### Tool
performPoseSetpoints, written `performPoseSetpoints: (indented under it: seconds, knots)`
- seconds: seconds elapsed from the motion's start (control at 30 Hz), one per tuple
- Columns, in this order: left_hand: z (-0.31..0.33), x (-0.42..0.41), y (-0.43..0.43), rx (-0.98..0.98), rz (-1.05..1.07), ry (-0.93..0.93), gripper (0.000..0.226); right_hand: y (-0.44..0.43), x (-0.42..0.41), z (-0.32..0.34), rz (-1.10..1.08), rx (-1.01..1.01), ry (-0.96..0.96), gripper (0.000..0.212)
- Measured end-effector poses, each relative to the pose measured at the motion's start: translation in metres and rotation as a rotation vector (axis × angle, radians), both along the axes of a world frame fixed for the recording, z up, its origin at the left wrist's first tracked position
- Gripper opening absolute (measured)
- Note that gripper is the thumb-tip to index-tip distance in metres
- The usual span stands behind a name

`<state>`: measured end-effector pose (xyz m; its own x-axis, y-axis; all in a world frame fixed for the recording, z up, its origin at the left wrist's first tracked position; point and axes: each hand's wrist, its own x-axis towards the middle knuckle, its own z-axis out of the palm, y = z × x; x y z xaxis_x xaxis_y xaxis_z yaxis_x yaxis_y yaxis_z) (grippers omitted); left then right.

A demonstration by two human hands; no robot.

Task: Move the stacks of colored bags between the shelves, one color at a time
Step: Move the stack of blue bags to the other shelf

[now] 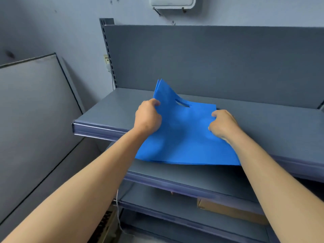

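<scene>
1. Currently a stack of blue bags (185, 135) lies on the top shelf (271, 123) of a grey metal rack, with its near edge hanging out past the shelf's front lip, above the lower shelf (175, 174).
2. The left hand (148, 118) holds the stack's left edge, its fingers (154, 102) curled and clamped on the bags; the far left corner is bent upward, so the separate layers show there.
3. The right hand (221, 124) grips the right edge, fingers (215, 114) curled round it and pressing onto the top bag.
4. A cut-out handle slot shows in the top bag, near its far edge, between the two hands.
5. Further down the rack a cardboard box (231, 211) sits on a shelf, partly hidden by the shelf above.
6. A grey panel (31, 106) leans against the wall left of the rack, and a wall socket (106, 59) shows beside the rack's slotted upright.
</scene>
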<state>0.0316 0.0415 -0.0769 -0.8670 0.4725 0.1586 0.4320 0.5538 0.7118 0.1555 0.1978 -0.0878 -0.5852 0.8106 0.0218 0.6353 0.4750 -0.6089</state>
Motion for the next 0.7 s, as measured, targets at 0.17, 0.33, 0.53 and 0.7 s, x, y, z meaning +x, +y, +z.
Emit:
performPoseSetpoints:
  seconds: [0.17, 0.33, 0.53, 0.7]
  knots:
    - [0.012, 0.029, -0.052, 0.018, 0.232, 0.201, 0.055, -0.047, -0.009, 0.015, 0.279, 0.016, 0.109, 0.054]
    - [0.025, 0.059, -0.132, 0.032, 0.461, 0.312, 0.055, -0.12, -0.018, 0.035, 0.55, 0.084, 0.244, 0.056]
    - [0.044, 0.099, -0.244, 0.025, 0.739, 0.402, 0.053, -0.229, -0.025, 0.059, 0.78, 0.177, 0.414, 0.049]
    - [0.052, 0.152, -0.353, -0.023, 0.981, 0.482, 0.052, -0.345, -0.01, 0.073, 1.012, 0.175, 0.501, 0.04]
